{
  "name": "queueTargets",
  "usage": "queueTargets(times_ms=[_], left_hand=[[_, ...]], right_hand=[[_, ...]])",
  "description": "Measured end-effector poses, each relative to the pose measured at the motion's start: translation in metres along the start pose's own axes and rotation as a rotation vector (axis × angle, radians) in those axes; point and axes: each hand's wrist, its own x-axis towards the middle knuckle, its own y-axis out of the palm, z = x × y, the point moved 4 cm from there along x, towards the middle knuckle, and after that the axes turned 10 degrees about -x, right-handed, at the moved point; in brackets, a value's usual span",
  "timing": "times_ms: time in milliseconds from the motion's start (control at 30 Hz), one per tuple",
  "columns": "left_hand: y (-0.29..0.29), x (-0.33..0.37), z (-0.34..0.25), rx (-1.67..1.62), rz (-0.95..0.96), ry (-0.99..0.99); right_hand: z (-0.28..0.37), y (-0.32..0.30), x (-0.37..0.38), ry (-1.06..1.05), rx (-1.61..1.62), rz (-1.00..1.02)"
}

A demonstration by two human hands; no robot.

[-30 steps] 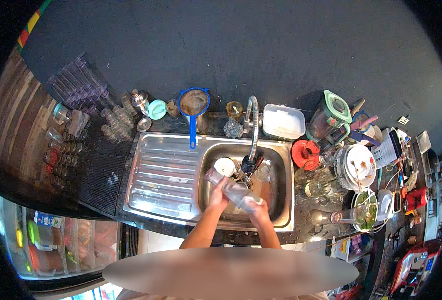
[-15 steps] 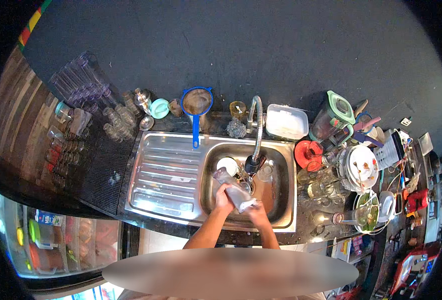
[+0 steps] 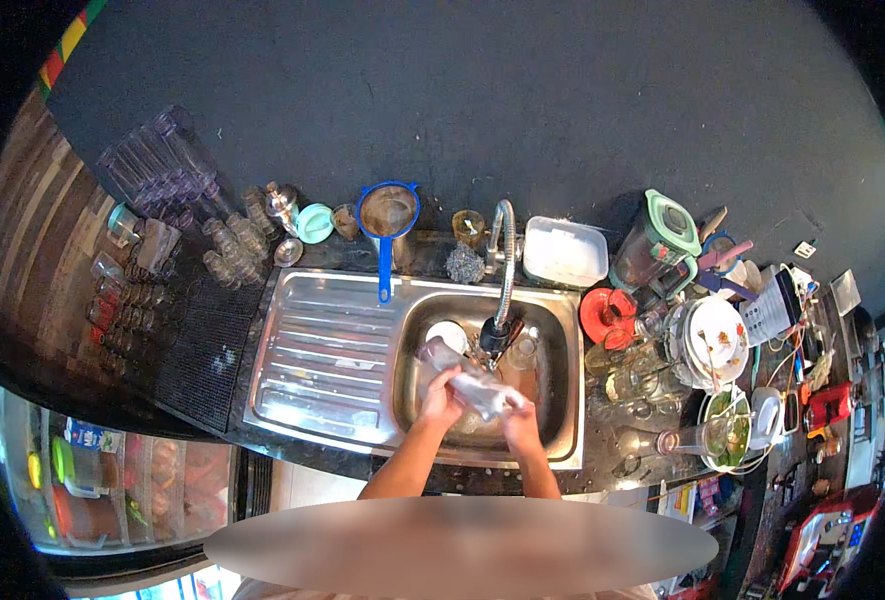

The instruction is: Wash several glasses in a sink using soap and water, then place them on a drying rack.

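Over the sink basin (image 3: 568, 400) I hold a tall clear container with a purplish tint (image 3: 446, 358), tilted, its lower right end whitish as if with suds. My left hand (image 3: 442, 400) is wrapped round its middle. At that whitish end my right hand (image 3: 521, 424) is closed, fingers bent against the opening; whatever they grip is hidden. A black spray head (image 3: 493, 334) on a coiled metal faucet (image 3: 507, 250) hangs just beyond the container. Inside the basin lie a white bowl (image 3: 448, 335) and a clear glass (image 3: 524, 350), with cutlery partly covered.
Left of the basin is a ribbed steel drainboard (image 3: 322, 350). Behind stand a blue strainer (image 3: 388, 212), a metal scourer (image 3: 464, 263), a white tub (image 3: 565, 250) and a blender jug (image 3: 656, 240). To the right crowd glasses and stacked dirty plates (image 3: 714, 340).
The container has swung slightly flatter, and my right hand has shifted a little right against its end. The whole view has shifted slightly.
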Motion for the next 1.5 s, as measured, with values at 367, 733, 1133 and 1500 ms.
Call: queueTargets(times_ms=[367, 733, 1133, 1500], left_hand=[[0.03, -0.001, 0.007, -0.094, 0.112, -0.021], [0.019, -0.006, -0.003, -0.199, 0.047, -0.057], [0.024, 0.008, -0.012, 0.093, -0.204, -0.03], [0.009, 0.012, -0.01, -0.173, 0.029, -0.043]], right_hand=[[0.009, 0.002, -0.011, -0.094, -0.096, -0.161], [0.041, 0.01, -0.008, -0.32, -0.432, -0.09], [0.03, 0.033, -0.011, -0.2, -0.008, -0.096], [0.024, 0.032, -0.005, -0.179, -0.006, -0.022]])
